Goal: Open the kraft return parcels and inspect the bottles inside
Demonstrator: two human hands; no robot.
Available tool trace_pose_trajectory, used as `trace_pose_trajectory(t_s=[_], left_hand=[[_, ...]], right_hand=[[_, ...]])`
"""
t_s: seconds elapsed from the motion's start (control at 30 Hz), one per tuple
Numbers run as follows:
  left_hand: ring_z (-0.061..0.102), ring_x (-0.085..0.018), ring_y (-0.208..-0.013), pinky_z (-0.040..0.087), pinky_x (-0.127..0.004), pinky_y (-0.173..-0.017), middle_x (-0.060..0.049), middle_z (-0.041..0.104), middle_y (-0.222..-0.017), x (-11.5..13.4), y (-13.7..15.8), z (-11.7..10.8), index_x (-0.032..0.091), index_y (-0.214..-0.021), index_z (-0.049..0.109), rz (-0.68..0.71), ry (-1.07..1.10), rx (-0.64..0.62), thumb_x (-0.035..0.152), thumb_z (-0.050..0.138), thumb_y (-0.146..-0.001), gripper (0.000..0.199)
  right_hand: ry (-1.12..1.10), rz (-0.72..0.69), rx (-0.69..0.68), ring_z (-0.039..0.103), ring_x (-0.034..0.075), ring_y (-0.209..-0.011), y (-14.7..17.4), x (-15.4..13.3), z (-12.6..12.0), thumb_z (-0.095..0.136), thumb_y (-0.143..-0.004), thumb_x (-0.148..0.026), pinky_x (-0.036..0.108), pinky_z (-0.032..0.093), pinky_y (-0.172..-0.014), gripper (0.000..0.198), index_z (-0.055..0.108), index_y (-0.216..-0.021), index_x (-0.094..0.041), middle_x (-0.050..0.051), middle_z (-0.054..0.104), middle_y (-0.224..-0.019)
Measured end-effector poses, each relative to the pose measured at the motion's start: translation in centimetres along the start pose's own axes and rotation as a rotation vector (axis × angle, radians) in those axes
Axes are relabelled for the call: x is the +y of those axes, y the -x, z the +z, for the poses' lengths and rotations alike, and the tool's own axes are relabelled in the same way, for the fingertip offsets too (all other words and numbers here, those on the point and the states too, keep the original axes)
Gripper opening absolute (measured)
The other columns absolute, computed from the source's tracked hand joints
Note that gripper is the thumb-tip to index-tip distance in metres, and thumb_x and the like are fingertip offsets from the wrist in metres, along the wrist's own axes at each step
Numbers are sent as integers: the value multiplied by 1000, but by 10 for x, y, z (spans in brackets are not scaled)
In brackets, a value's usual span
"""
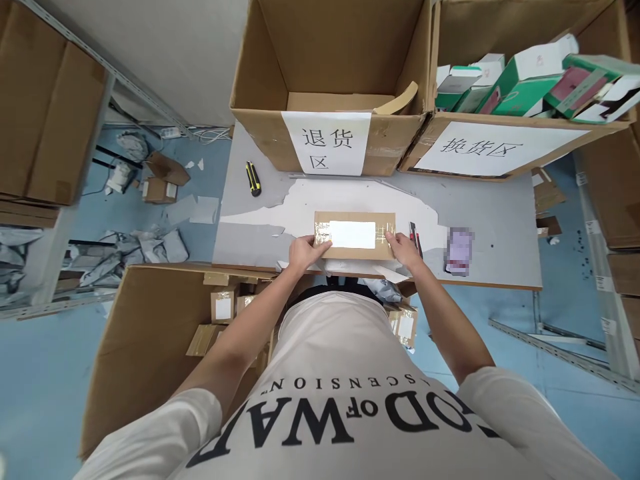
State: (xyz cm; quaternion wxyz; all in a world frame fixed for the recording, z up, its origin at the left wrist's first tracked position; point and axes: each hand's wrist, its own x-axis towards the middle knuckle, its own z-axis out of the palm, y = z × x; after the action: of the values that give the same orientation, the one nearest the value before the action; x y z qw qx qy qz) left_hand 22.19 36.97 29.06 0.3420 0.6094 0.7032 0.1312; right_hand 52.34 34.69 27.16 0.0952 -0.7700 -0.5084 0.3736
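Observation:
A small brown cardboard box (355, 254) with a white label and clear tape lies at the front of the grey table. My left hand (305, 253) grips its left end, thumb on top near the label. At the opposite end, my right hand (403, 249) is closed on the box with its thumb on the taped top. Just beside the right hand lies a red and black utility knife (415, 240). Farther off on the left is a yellow and black utility knife (253, 179). The fingers under the box are hidden.
Behind the box stand a large open carton (260, 133) with a paper sign and another carton (410, 160) holding several green-and-white boxes (525, 83). A blurred purple item (459, 251) lies right. Below left, a big carton (130, 333) holds small parcels. Torn white paper (345, 193) covers part of the table (500, 213).

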Motion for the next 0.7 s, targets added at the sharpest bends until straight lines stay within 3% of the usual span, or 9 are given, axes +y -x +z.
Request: trace_pose_trajectory(t_s=[0.1, 0.17, 0.23, 0.33, 0.43, 0.5, 0.6, 0.7], left_hand=[[67, -25, -75, 44, -29, -65, -9, 75, -82, 2, -1, 1, 17, -90, 76, -18, 45, 10, 62, 70, -67, 51], [68, -27, -84, 47, -32, -73, -11, 75, -94, 2, 1, 4, 16, -104, 73, -25, 86, 57, 59, 71, -69, 56], [68, -29, -94, 48, -35, -83, -13, 72, -110, 2, 4, 8, 15, -122, 65, -38, 124, 130, 57, 71, -71, 66], [65, -30, -106, 47, -38, -94, -15, 62, -129, 1, 11, 14, 16, -138, 50, -31, 182, 175, 55, 65, -79, 72], [60, -31, -117, 44, -40, -101, -14, 59, -134, 1, 17, 18, 18, -140, 47, 15, 187, 145, 53, 59, -84, 67], [55, -32, -123, 41, -41, -105, -16, 57, -136, 1, 19, 18, 16, -140, 46, 55, 155, 132, 52, 60, -84, 69], [44, -32, -135, 37, -42, -110, -20, 44, -147, -2, 23, 18, 12, -143, 40, 157, 106, 151, 50, 62, -83, 74], [36, -31, -141, 30, -45, -115, -19, 38, -151, -3, 29, 17, 15, -139, 45, 303, 44, 177, 46, 56, -89, 60]], right_hand=[[-64, -14, -24, 61, 25, -81, -8, 6, -2, 33, -87, -72, 34, 45, -75, 59, 59, -84, -20, 11, 68, -85], [-174, -17, 1, 62, 24, -84, -11, 19, -5, 30, -89, -70, 34, 47, -78, 59, 61, -90, -19, 10, 69, -90], [-212, 19, 142, 63, 24, -92, -12, 41, -9, 28, -91, -64, 37, 47, -85, 57, 61, -101, -18, 12, 68, -101], [-44, 166, 350, 58, 30, -109, -12, 79, -11, 51, -84, -54, 43, 43, -97, 48, 58, -113, -16, 18, 62, -116], [65, 292, 286, 56, 32, -113, -13, 106, -3, 69, -72, -42, 46, 42, -98, 48, 59, -112, -17, 19, 59, -118], [73, 317, 245, 58, 31, -110, -16, 114, 5, 68, -72, -37, 47, 44, -96, 44, 60, -110, -18, 18, 59, -116], [67, 307, 204, 59, 31, -106, -21, 117, 10, 64, -74, -32, 46, 45, -94, 40, 60, -110, -15, 18, 61, -111], [61, 230, 206, 60, 33, -104, -21, 109, -6, 55, -79, -32, 49, 46, -91, 41, 58, -113, -9, 22, 62, -108]])
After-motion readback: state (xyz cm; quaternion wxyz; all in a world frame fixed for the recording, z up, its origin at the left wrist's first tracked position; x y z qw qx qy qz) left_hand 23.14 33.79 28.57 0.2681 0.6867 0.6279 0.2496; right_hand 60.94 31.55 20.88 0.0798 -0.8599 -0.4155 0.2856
